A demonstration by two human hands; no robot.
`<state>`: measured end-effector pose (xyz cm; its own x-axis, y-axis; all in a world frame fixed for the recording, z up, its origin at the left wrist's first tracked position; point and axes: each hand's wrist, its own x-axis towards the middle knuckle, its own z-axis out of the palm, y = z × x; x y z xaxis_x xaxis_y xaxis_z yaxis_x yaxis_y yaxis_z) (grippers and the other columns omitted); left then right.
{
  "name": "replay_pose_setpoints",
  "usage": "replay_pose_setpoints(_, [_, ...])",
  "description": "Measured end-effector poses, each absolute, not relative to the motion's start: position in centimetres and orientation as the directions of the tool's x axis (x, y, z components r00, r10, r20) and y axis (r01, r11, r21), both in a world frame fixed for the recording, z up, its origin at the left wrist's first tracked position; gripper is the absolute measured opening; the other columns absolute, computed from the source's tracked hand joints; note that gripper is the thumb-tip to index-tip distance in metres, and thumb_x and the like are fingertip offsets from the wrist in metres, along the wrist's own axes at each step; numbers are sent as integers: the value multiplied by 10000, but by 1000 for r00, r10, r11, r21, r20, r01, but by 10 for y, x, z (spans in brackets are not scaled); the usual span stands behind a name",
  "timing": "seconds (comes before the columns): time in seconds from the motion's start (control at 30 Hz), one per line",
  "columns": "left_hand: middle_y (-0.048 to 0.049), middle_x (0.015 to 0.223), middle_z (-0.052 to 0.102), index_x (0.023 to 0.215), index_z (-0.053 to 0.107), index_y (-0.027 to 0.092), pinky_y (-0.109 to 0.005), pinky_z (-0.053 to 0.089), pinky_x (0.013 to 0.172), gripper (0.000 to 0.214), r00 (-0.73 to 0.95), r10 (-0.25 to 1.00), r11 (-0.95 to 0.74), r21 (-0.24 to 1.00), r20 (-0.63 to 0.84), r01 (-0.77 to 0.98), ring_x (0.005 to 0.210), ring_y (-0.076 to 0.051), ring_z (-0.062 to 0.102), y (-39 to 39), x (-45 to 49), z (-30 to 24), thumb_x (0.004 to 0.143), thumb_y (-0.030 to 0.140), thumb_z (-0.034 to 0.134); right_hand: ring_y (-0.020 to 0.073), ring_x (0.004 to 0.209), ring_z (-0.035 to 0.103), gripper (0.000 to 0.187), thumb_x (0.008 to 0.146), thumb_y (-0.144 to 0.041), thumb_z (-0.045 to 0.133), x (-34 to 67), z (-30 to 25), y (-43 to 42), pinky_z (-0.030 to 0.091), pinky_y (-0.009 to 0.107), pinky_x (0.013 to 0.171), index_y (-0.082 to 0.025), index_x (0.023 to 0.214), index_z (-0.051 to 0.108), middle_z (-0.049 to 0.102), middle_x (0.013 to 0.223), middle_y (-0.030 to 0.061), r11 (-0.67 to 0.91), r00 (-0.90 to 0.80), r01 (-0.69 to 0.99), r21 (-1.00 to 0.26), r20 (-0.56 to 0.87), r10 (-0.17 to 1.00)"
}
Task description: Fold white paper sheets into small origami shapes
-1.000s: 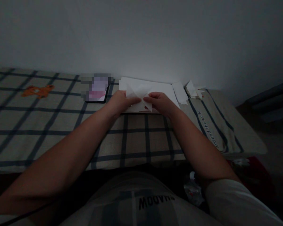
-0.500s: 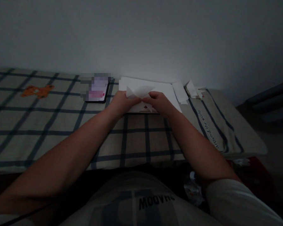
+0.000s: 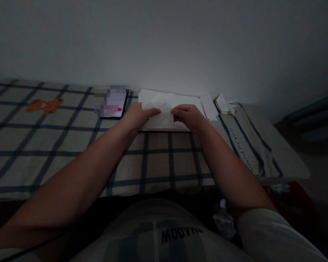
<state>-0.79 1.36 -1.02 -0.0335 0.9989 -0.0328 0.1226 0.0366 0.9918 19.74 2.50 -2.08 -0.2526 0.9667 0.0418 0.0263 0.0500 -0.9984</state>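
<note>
A small piece of folded white paper (image 3: 165, 113) is held between my two hands, with crossing creases and flaps showing on it. My left hand (image 3: 138, 114) grips its left side, the thumb lying on top. At its right edge my right hand (image 3: 187, 114) pinches the paper between thumb and fingertips. Beneath both hands lie white sheets (image 3: 186, 100) on the checked cloth, and a thin dark edge shows along their near side. The fingers under the folded paper are hidden.
To the left are a phone (image 3: 115, 103) with its screen lit and an orange bear-shaped patch (image 3: 45, 105). Right of the sheets lie a paper strip (image 3: 208, 106) and paper scraps (image 3: 224, 103). The checked cloth (image 3: 155, 160) ends near my body; a wall stands behind.
The raised flap of the paper now lies flatter. My left hand has shifted slightly left, and my right fingers have moved from the top flap to the paper's right edge.
</note>
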Motion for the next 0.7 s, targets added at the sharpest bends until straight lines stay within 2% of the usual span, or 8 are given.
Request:
replay_pose_setpoints(0.13, [-71, 873, 752, 867, 724, 163, -278, 517, 648, 315, -3, 998, 63, 997, -63, 42, 734, -191, 662, 13, -8, -10, 589, 281, 815, 113, 626, 600, 127, 782, -233, 679, 196, -20, 26, 516, 271, 641, -169, 672, 667, 655, 647, 3, 2, -298, -32, -999, 11, 954])
replay_pose_setpoints(0.33, [-60, 822, 738, 877, 715, 186, -240, 431, 556, 356, 2, 993, 114, 987, -115, 112, 671, -167, 623, 13, -8, -14, 603, 381, 829, 104, 601, 539, 247, 805, -342, 717, 192, -26, 28, 567, 300, 689, -194, 642, 604, 583, 627, -18, -2, -282, -70, -998, 18, 959])
replay_pose_setpoints(0.47, [-64, 857, 743, 885, 708, 191, -245, 441, 579, 353, 18, 994, 103, 991, -105, 90, 723, -175, 635, 12, -6, -13, 644, 426, 814, 93, 614, 523, 263, 803, -351, 751, 194, -29, 28, 584, 316, 762, -197, 662, 591, 541, 638, -29, 51, -253, -32, -998, 57, 966])
replay_pose_setpoints(0.6, [-61, 909, 738, 884, 708, 193, -254, 475, 645, 310, -30, 998, 64, 994, -62, 89, 793, -169, 634, 13, -9, -8, 708, 444, 757, 91, 604, 516, 256, 779, -356, 768, 198, -29, 29, 579, 307, 730, -197, 673, 598, 522, 629, -35, 50, -211, 58, -997, 37, 977])
replay_pose_setpoints(0.7, [-45, 947, 735, 898, 718, 205, -255, 486, 684, 296, -45, 999, 17, 993, -12, 121, 823, -157, 630, 16, -13, -7, 681, 399, 777, 100, 639, 548, 242, 728, -330, 801, 200, -25, 30, 578, 311, 731, -191, 684, 608, 565, 675, -21, 14, -146, 30, -999, 10, 989])
